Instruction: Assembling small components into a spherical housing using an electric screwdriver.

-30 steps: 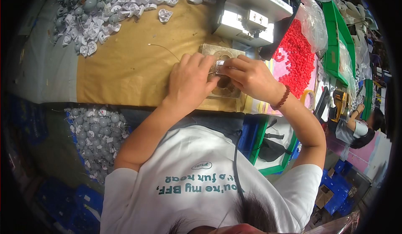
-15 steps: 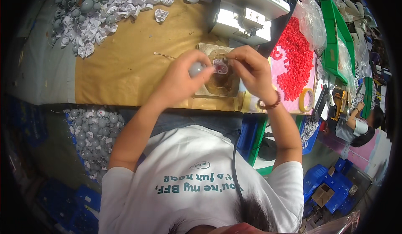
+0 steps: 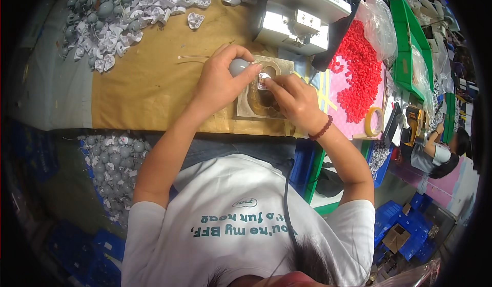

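Note:
My left hand (image 3: 218, 79) is closed round a smooth grey ball-shaped part (image 3: 238, 67). Joined to it, or held right against it, is a small white plastic piece (image 3: 263, 80) with holes. A thin pale wire (image 3: 192, 56) sticks out leftward from behind that hand. Pinched fingers of my right hand (image 3: 298, 101) press at the white piece; whatever sits between the fingertips is too small to make out. Both hands are over a square metal block (image 3: 283, 65) with a rounded hollow, lying on the brown-covered table (image 3: 154, 92).
Heaped at the far left are white plastic pieces (image 3: 154, 11) and grey balls (image 3: 105, 9). A white machine (image 3: 292, 33) stands behind the block. Rightward lie small red parts (image 3: 361, 76), a tape roll (image 3: 374, 122) and a green crate (image 3: 404, 46). More grey balls (image 3: 115, 159) fill a bin below.
My right hand has come down and closer to the white piece, its fingertips now on it. My left hand, with the grey ball, has shifted slightly up and left.

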Demonstrator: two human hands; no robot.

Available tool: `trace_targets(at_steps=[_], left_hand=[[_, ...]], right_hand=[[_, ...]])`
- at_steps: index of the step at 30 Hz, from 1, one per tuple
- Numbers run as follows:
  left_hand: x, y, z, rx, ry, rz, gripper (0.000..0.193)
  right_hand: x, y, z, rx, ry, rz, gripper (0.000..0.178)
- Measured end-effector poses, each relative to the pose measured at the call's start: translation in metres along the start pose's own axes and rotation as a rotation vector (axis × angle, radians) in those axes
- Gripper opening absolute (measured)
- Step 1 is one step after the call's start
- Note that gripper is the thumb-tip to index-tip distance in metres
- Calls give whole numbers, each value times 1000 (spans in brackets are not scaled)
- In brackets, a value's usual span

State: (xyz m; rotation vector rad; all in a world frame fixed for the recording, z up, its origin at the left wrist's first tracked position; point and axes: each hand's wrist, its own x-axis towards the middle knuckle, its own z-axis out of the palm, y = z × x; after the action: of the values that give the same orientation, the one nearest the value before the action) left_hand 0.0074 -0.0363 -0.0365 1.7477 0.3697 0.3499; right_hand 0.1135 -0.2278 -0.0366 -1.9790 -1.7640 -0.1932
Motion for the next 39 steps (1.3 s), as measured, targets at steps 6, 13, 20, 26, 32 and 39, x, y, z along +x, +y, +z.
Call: trace_targets(at_steps=[6, 13, 20, 26, 32, 39], left_hand=[[-3, 1, 1, 73, 22, 96, 19], [-9, -3, -4, 97, 51, 110, 17], [-31, 15, 6, 608, -17, 277, 26], [-37, 9, 25, 953, 21, 530, 28], [-34, 11, 22, 967, -81, 555, 24], [-34, 11, 16, 940, -163, 560, 30]], right_hand=[[1, 1, -5, -26, -16, -30, 37], [17, -1, -24, -120, -234, -133, 27], [23, -2, -26, -113, -312, -226, 19], [7, -9, -24, -1, -216, -46, 30], [-27, 15, -47, 380, -67, 332, 43], [-48, 18, -24, 285, -117, 434, 40]])
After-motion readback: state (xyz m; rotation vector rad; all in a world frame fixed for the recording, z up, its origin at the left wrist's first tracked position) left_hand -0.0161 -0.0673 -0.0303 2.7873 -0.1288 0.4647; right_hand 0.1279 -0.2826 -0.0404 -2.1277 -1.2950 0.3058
